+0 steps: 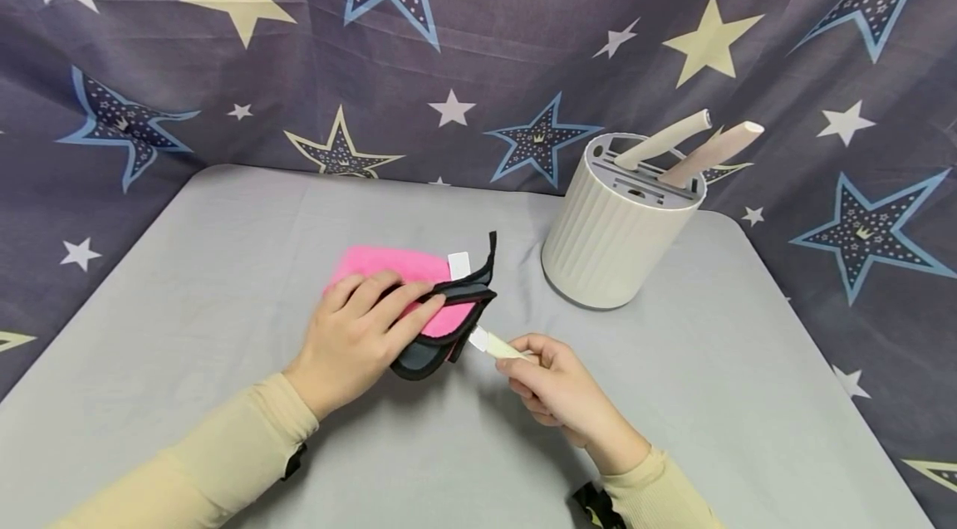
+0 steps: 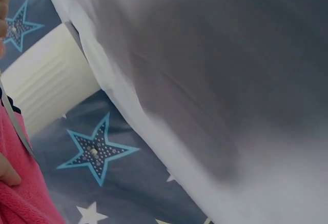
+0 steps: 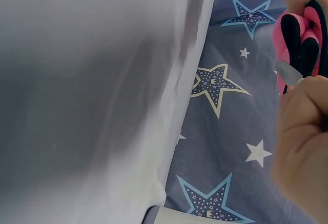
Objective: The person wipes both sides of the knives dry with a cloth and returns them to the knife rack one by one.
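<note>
My left hand grips a folded cleaning cloth, pink and fluffy on one side, dark grey on the other, with black edging and a white tag. In my right hand is a knife, pinched by its pale handle. Its blade lies against the folded cloth, mostly covered by it in the head view. Part of the metal blade shows beside the pink cloth in the left wrist view.
A ribbed cream knife block stands at the back right of the table, two knife handles sticking out of its top. A star-patterned curtain hangs behind the table and along its sides.
</note>
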A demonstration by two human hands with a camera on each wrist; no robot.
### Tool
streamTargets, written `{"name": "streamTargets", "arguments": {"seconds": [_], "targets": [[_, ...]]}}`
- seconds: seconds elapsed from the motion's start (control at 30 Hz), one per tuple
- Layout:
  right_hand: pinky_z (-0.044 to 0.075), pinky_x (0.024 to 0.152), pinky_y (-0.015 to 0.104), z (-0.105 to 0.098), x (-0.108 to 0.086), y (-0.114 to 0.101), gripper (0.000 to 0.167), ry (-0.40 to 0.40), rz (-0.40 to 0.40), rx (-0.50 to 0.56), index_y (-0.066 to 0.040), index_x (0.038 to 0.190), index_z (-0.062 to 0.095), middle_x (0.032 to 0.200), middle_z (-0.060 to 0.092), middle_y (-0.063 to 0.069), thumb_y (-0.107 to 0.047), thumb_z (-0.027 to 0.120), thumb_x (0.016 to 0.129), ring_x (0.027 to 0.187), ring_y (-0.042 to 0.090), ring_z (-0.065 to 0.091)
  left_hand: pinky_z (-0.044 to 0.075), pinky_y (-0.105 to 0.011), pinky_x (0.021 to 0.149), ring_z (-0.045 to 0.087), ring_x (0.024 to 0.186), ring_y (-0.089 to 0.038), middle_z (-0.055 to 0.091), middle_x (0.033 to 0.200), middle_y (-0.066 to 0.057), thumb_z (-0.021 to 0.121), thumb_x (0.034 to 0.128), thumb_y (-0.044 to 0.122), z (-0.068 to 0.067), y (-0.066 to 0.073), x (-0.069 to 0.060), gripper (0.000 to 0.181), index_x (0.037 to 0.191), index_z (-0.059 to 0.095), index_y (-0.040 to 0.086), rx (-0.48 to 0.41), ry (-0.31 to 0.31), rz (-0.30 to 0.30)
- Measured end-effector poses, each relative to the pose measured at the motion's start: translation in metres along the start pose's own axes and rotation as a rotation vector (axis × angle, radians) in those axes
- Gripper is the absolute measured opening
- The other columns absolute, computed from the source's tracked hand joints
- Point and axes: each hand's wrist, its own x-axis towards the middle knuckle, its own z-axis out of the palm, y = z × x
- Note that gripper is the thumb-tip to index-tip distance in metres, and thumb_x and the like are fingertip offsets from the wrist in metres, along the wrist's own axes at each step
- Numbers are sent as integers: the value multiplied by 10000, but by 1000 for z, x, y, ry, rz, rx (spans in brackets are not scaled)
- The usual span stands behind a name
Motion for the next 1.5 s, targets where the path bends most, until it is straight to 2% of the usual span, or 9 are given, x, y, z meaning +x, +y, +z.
{"name": "streamTargets", "arguments": {"seconds": [0.1, 0.43, 0.63, 0.93, 1.27, 1.4, 1.5], "targets": [[188, 355, 168, 1, 1, 0, 280, 1, 1, 1, 46, 1094, 513, 573, 396, -74, -155, 620, 933, 396, 13, 242, 429, -387, 776, 601, 927, -266, 716, 1052, -19, 524, 904, 128, 0, 4, 3, 299, 1109, 741, 147, -1, 24, 26], [193, 352, 165, 4, 2, -2, 258, -9, -13, 8, 35, 1079, 503, 578, 399, -77, -147, 611, 933, 394, 7, 249, 452, -384, 791, 615, 923, -254, 716, 1044, -18, 509, 927, 143, 0, 14, 5, 297, 1106, 746, 155, 5, 32, 53], [193, 353, 168, 2, 1, -2, 257, -4, -6, 3, 31, 1082, 503, 575, 398, -77, -146, 610, 931, 396, 11, 247, 448, -396, 782, 607, 927, -267, 713, 1053, -23, 516, 904, 136, 2, 12, 3, 303, 1106, 741, 154, -23, 25, 22], [194, 354, 167, -1, -1, -1, 236, 6, 2, 6, 17, 1065, 511, 569, 388, -77, -146, 616, 930, 397, 14, 245, 445, -403, 767, 605, 927, -288, 716, 1042, -27, 531, 890, 122, 4, 5, -1, 306, 1107, 743, 162, -16, -11, -15], [193, 349, 168, -6, -1, 0, 244, 7, 1, 0, 23, 1078, 513, 564, 388, -81, -143, 612, 929, 388, 10, 240, 448, -405, 796, 596, 971, -291, 713, 1078, -25, 513, 892, 137, 2, -6, -8, 327, 1132, 730, 178, 20, -105, -63], [192, 351, 167, -7, -3, 0, 238, 7, -1, -3, 21, 1081, 511, 567, 391, -81, -142, 606, 936, 388, 11, 239, 443, -421, 798, 589, 990, -296, 704, 1098, -37, 503, 910, 152, 0, -11, -10, 324, 1147, 722, 179, 20, -149, -103], [193, 353, 167, -8, -4, -1, 228, 6, -4, -5, 17, 1076, 511, 571, 397, -81, -142, 601, 941, 388, 12, 243, 438, -449, 798, 586, 996, -307, 698, 1092, -51, 500, 926, 163, -1, -15, -11, 313, 1150, 717, 170, 0, -154, -145]]}}
